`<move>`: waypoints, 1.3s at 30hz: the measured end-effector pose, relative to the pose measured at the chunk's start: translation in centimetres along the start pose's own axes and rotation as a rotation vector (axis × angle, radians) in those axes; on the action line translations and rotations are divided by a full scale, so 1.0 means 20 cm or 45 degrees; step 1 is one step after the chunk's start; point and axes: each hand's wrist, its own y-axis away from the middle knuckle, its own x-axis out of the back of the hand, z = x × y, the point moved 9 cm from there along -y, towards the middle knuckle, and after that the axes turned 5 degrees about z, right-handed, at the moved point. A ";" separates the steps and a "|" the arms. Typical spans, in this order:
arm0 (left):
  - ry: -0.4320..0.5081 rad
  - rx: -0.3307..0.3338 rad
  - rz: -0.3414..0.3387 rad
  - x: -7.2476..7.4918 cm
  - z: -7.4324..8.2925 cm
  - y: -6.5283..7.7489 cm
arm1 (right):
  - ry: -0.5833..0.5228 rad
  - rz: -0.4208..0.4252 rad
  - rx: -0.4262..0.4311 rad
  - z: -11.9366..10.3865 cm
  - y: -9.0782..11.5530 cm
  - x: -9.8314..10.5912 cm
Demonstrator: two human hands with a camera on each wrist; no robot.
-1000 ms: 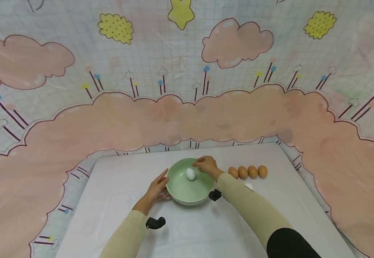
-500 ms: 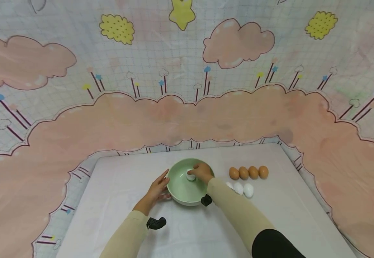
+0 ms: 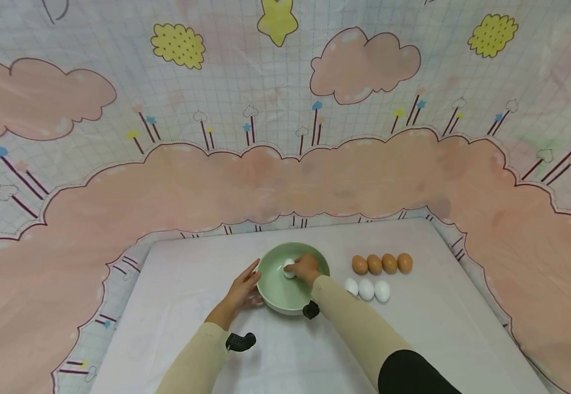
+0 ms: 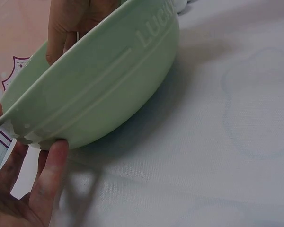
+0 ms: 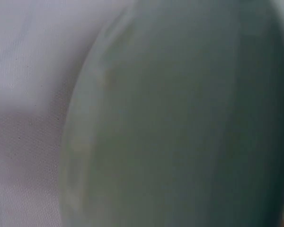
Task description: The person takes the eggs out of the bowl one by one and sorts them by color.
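A light green bowl (image 3: pixel 285 298) stands on the white-covered table. Inside it, my right hand (image 3: pixel 307 268) has its fingertips on a white egg (image 3: pixel 289 275), apparently pinching it; the fingers partly cover the egg. My left hand (image 3: pixel 240 289) rests against the bowl's left side, its fairly straight fingers touching the outer wall and rim. In the left wrist view, raised letters mark the bowl (image 4: pixel 109 90), and the right hand (image 4: pixel 78 21) reaches over its far rim. The right wrist view is filled mostly by the bowl's blurred outer wall (image 5: pixel 165 118), hiding the egg.
Right of the bowl, several brown eggs (image 3: pixel 381 264) lie in a row. Nearer the person is a row of white eggs (image 3: pixel 366 290), partly beside the right sleeve (image 3: pixel 351 314). A patterned cloth (image 3: pixel 285 180) hangs behind the table (image 3: pixel 186 273).
My right hand has moved from above the bowl's far right rim down to the egg inside. The forearm shift uncovers the white eggs outside. My left hand stays at the bowl.
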 end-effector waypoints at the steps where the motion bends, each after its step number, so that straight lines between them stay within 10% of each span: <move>1: -0.003 0.000 -0.003 0.00 0.00 0.00 | -0.009 -0.004 -0.009 0.00 0.00 0.00; 13: -0.006 0.007 0.013 0.00 -0.02 0.01 | -0.302 -0.167 -0.161 0.18 -0.13 -0.14; 26: -0.012 0.007 0.022 -0.01 0.00 0.02 | -0.654 -0.434 -0.291 0.09 0.05 -0.06; 39: -0.020 0.006 0.040 0.00 0.00 0.01 | -0.601 -0.525 -0.200 0.04 0.17 0.03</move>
